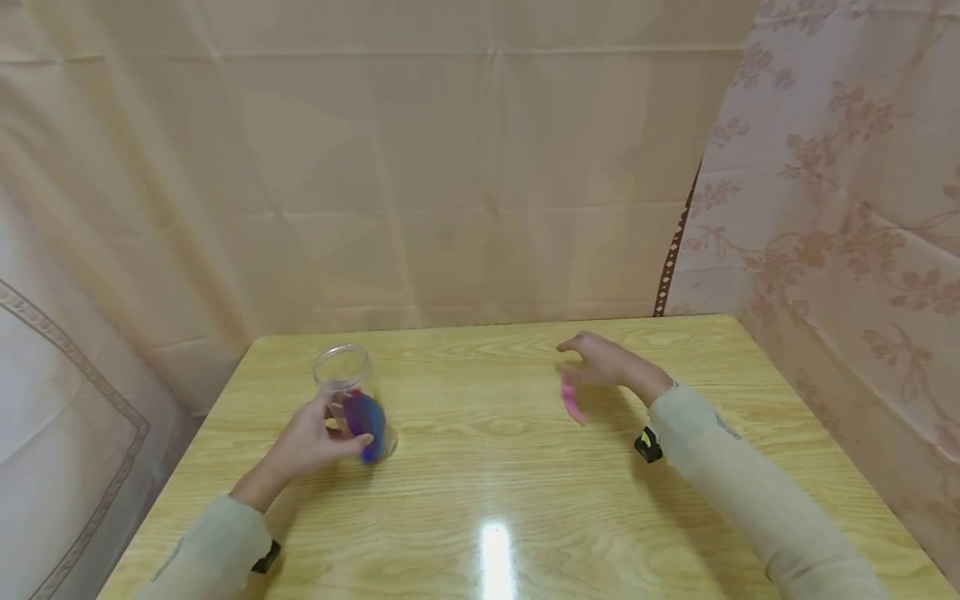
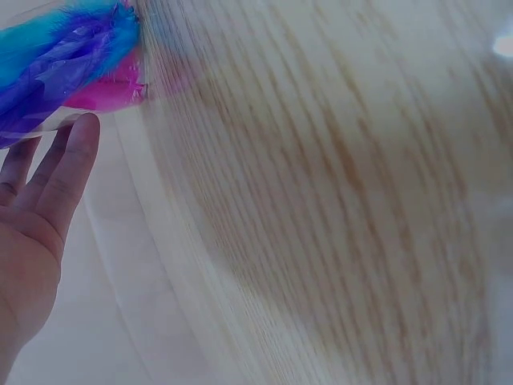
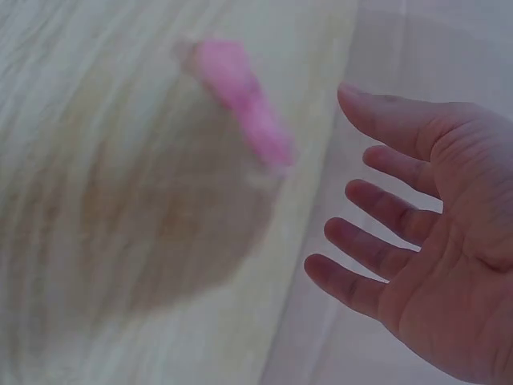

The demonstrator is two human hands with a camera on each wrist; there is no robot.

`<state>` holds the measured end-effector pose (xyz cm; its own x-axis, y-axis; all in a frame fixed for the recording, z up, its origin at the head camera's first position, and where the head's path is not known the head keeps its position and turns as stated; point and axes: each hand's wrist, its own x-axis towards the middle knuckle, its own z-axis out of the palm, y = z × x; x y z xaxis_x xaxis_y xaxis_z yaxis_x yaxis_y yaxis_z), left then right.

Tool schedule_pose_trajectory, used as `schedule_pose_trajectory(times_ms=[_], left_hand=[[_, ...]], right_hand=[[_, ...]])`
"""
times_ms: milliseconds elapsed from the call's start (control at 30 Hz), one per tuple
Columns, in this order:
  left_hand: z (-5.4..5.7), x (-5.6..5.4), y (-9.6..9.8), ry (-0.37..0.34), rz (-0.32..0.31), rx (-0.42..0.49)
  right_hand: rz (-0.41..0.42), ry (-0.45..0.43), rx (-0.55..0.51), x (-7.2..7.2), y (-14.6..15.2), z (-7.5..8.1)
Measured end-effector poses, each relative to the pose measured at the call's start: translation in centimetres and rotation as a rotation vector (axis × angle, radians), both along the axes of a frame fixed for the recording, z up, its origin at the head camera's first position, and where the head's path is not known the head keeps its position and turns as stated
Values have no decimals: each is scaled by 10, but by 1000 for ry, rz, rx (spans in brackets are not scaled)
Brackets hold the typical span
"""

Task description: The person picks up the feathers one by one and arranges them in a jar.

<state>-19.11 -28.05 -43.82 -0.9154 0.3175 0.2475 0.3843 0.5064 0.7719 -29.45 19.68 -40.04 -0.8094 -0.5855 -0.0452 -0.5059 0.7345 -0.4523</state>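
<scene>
A clear plastic jar [image 1: 367, 380] stands at the left of the table with its round mouth upward. Blue, purple and pink feathers [image 1: 366, 425] show through its wall. My left hand [image 1: 315, 435] grips the jar low on its side, thumb in front and fingers round the far side. In the left wrist view the feathers [image 2: 68, 60] look bunched inside the jar, right above the fingertips [image 2: 84, 132]. On the right, my right hand [image 1: 602, 360] hovers with spread, relaxed fingers and an empty palm. Just below it lies a pink feather [image 1: 572, 400], blurred in the right wrist view.
The wood-grain table [image 1: 465, 483] reflects a bright light near its front. A beige curtain [image 1: 480, 183] hangs along the back edge, with a floral cloth [image 1: 847, 208] at the right and a pale cloth [image 1: 67, 417] at the left.
</scene>
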Motion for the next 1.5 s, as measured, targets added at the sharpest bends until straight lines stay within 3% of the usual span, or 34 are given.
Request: schedule_pose_trajectory(times_ms=[233, 533, 800, 1000, 1233, 1500], left_hand=[[1, 0, 2, -16, 9, -16], [0, 0, 1, 41, 8, -44], [1, 0, 1, 51, 10, -53], [3, 1, 2, 35, 11, -50], [3, 2, 1, 42, 11, -50], [3, 4, 0, 24, 24, -52]], right_hand=[[-17, -11, -6, 1, 7, -16], [-81, -30, -11, -3, 12, -34], [-113, -2, -4, -2, 11, -38], [-183, 10, -3, 1, 10, -39], [-171, 47, -35, 3, 9, -43], [-194, 10, -51, 5, 6, -42]])
